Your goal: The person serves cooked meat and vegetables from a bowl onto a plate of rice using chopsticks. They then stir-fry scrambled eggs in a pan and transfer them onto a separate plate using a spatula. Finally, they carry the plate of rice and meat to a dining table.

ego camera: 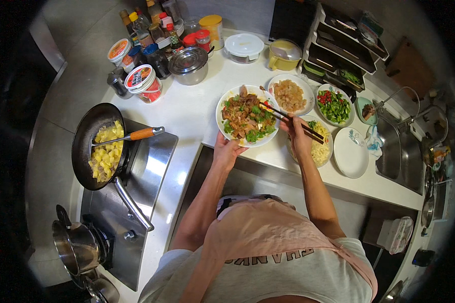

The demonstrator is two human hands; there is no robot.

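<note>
My left hand (226, 151) grips the near rim of a white plate (220, 120) that bears cooked meat (242, 117) with green herbs and red pepper bits. In my right hand (297, 136) is a pair of dark wooden chopsticks (314, 135), their tips at the food on the plate's right side. Close to my right hand lies a plate of pale yellow shreds (319, 151), partly hidden by hand and arm. Behind it stand a plate of diced pale meat (289, 95) and a plate of chopped green and red peppers (333, 106).
A wok (81, 151) with yellow chunks and a wooden-handled spatula (142, 134) sits on the stove at left. Jars, bottles and a lidded steel pot (189, 70) line the back. An empty white plate (351, 153) lies near the sink (388, 163). A steel pot (76, 246) stands at lower left.
</note>
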